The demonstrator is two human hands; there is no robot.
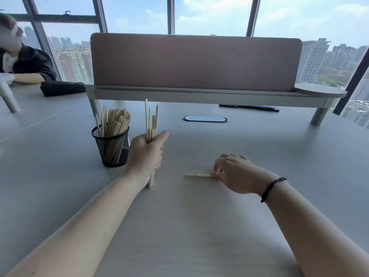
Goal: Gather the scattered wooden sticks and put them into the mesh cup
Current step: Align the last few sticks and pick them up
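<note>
Wooden sticks (199,173) lie flat on the surface (199,226) under the pinching right hand (234,172), while the left hand (146,154) grips an upright bundle (151,120) beside the mesh cup (112,146), likely dropped in next.

place: office, probably high-rise
cue: fabric divider panel (195,61) on shared desk (199,216)
behind panel: windows (209,15), city towers

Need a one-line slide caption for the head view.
Left hand holds sticks beside the cup; right hand gathers the last.
</note>
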